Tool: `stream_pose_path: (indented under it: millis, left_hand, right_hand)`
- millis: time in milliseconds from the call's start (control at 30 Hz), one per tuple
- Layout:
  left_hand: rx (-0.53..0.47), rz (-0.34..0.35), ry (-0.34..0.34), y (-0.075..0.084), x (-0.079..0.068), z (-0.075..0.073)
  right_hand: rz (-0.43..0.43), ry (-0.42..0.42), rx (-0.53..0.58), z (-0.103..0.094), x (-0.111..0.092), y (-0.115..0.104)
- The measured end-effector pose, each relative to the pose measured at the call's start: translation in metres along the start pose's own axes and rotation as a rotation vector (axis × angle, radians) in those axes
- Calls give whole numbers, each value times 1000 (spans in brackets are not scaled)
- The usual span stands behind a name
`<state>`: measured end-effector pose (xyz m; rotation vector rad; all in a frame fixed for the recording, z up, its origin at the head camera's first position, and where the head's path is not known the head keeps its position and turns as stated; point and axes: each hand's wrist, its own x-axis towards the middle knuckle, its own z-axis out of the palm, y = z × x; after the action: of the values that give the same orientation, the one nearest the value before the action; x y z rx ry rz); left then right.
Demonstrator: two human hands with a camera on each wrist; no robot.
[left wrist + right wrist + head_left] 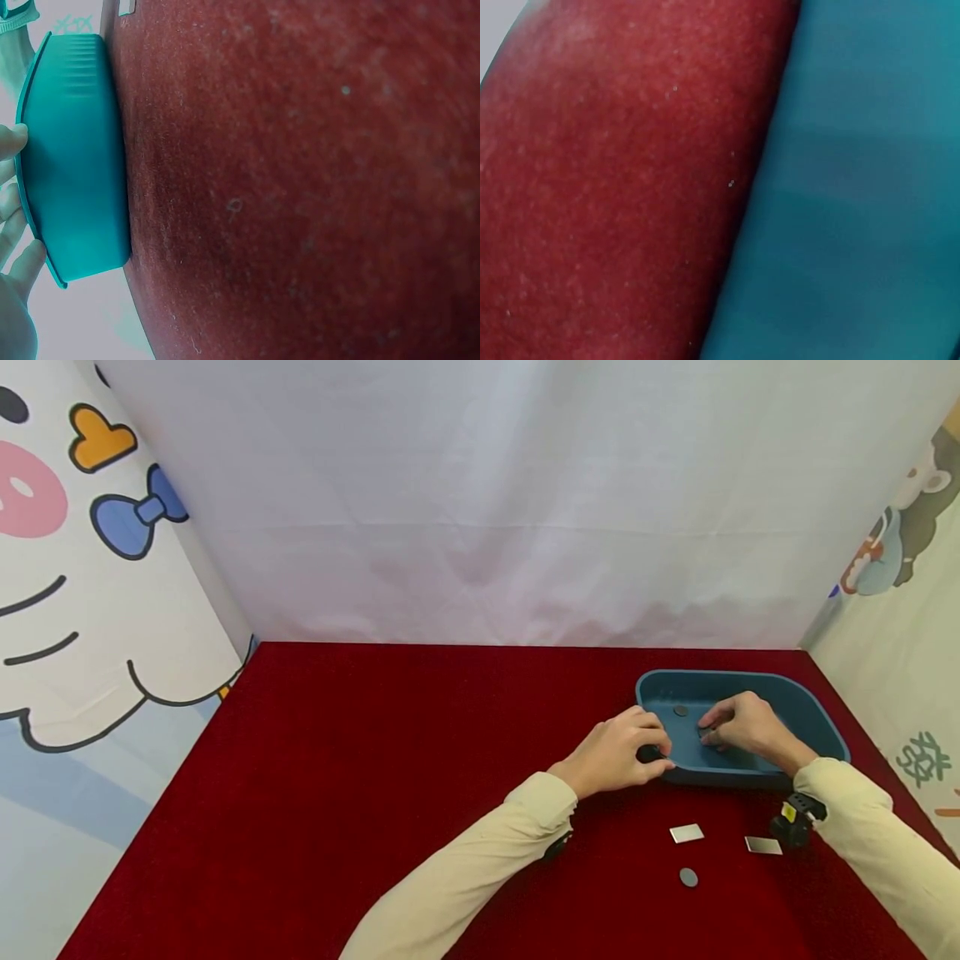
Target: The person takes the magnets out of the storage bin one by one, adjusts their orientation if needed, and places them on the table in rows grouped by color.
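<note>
A blue plastic tub (813,718) stands on the red cloth at the right. My left hand (618,752) grips its near left corner; in the left wrist view the fingertips (30,262) lie along the tub's rim. Reaching over the near wall, my right hand (746,727) is inside the tub with thumb and fingers pinching a small dark grey disc (703,732). Another grey disc (680,711) lies on the tub floor, left of that hand. The right wrist view holds only the cloth and the tub's blurred wall (840,187), with the hand out of sight.
Two small silvery rectangular plates, a left plate (686,833) and a right plate (763,845), lie on the red cloth (375,793) in front of the tub. A grey disc (688,877) is nearer to me. A white curtain (487,510) hangs behind.
</note>
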<state>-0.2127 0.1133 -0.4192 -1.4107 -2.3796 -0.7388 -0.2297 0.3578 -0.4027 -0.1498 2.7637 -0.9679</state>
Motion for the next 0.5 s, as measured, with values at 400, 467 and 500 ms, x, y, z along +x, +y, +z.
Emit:
stream_pose_path:
  millis: [400,467,500]
  left_hand:
    - [6,-7,-5,0,0,0]
    - [5,-7,-4,1,0,0]
    - [5,-6,-4,1,0,0]
  right_hand:
    - [-30,18,11,-9,-11,-1]
    - [-35,27,28,-11,-15,-1]
    - [-36,30,33,-12,-16,-1]
